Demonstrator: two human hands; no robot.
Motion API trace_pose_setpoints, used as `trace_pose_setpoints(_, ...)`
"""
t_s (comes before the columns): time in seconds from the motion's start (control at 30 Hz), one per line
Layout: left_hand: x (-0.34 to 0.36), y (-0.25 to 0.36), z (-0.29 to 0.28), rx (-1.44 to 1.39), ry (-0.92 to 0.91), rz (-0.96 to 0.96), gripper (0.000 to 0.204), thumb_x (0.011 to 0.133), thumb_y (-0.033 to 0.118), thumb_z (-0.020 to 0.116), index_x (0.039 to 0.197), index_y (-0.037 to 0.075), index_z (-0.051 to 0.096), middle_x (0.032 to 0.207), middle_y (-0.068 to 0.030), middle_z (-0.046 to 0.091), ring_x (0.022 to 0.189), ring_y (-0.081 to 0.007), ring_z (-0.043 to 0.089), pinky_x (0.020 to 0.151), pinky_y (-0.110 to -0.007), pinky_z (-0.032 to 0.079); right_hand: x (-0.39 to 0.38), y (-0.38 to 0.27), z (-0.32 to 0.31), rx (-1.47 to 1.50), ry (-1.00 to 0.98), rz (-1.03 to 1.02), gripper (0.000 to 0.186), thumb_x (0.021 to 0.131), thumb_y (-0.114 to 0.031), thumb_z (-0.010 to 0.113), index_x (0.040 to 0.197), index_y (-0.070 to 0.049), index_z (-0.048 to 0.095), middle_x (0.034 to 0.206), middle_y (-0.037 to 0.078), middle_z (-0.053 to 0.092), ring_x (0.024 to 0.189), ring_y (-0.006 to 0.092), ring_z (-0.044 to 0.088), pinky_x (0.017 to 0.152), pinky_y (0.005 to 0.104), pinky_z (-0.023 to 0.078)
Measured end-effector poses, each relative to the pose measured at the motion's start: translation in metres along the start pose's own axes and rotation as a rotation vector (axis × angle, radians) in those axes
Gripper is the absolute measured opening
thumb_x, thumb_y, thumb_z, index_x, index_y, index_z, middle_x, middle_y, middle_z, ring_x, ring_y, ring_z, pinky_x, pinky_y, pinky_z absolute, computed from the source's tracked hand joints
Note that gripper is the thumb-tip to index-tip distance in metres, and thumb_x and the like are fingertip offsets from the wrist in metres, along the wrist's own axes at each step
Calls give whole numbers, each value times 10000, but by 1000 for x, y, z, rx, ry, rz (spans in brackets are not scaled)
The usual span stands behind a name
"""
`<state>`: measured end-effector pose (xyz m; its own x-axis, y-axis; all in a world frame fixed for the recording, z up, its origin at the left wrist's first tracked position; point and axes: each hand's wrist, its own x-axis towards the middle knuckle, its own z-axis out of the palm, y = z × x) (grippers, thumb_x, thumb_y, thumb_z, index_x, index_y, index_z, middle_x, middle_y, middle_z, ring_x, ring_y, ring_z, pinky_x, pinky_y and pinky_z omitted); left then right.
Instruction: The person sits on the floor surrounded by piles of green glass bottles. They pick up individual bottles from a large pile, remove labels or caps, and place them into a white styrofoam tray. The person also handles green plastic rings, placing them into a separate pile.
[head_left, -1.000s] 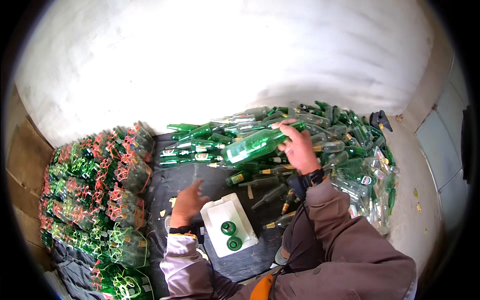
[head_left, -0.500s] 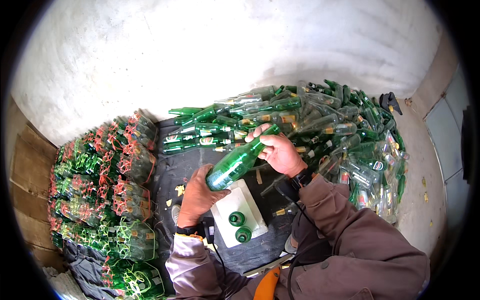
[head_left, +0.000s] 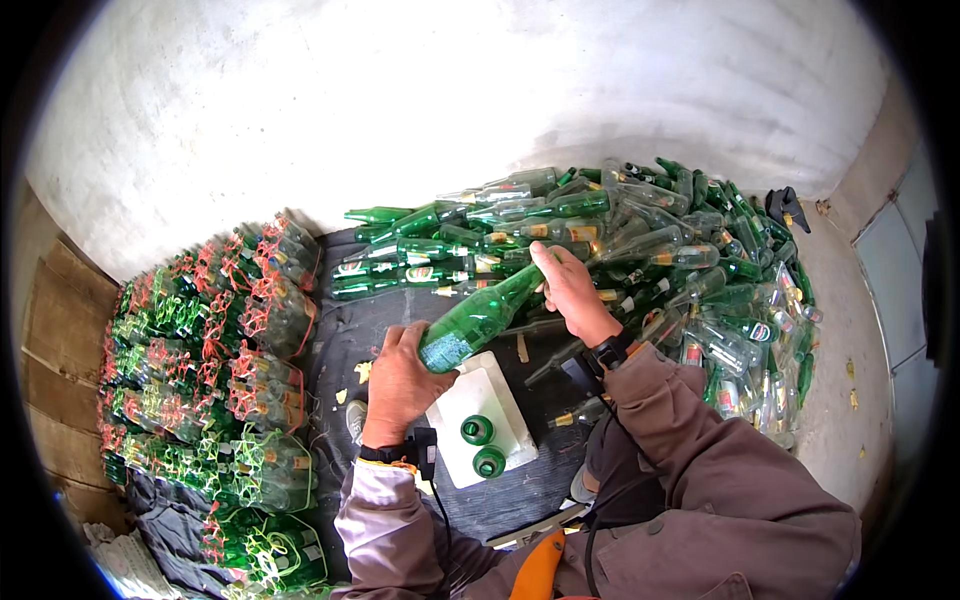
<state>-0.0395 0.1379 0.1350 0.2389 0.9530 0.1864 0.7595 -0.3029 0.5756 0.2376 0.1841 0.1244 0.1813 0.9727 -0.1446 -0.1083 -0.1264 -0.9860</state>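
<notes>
A green glass bottle [head_left: 478, 322] is held tilted in front of me, its neck pointing up and to the right. My left hand [head_left: 402, 378] grips it round the base, beside a bluish label patch. Around the neck closes my right hand [head_left: 574, 292], thumb along the top, hiding the bottle's mouth. Beneath the bottle lies a white board [head_left: 462, 400] on the floor. Two green bottles stand upright on it, one [head_left: 477, 430] just behind the other [head_left: 489, 462], seen from above.
To the right and far side lies a heap of loose green and clear bottles [head_left: 650, 235] against the white wall [head_left: 450, 100]. On the left stand bundles of bottles [head_left: 265, 385] tied with red and yellow-green string. Dark cloth [head_left: 350, 325] covers the floor, with paper scraps on it.
The bottle has turned in my hands, and its bluish label patch now shows. My right-hand fingers have shifted round the neck. The whole view has moved slightly.
</notes>
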Motion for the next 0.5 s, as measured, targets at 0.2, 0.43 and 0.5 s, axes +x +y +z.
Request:
trace_pose_setpoints(0.2, -1, -4, -2, 50, -24, -42, 772, 597, 239, 925, 1277, 44, 618, 1174, -168, 632, 1045, -380, 658, 898, -438, 558, 1, 3, -2, -77, -47, 0, 425, 1025, -535, 575, 969, -113, 561, 686, -78, 302, 556, 38, 313, 461, 228, 286)
trace_pose_setpoints(0.43, -5, -9, -4, 45, -38, -48, 777, 602, 244, 924, 1283, 38, 612, 1174, -173, 629, 1058, -384, 654, 905, -442, 552, -4, -1, 4, -8, -74, 23, 366, 1037, -494, 576, 960, -137, 547, 680, -88, 297, 548, 32, 315, 459, 235, 281)
trace_pose_setpoints(0.5, -6, -10, -4, 44, -48, -50, 780, 604, 245, 924, 1286, 37, 608, 1175, -176, 628, 1062, -385, 652, 906, -443, 551, -4, -3, 6, 7, -82, 36, 349, 1037, -479, 583, 940, -147, 538, 678, -90, 295, 545, 31, 313, 460, 236, 282)
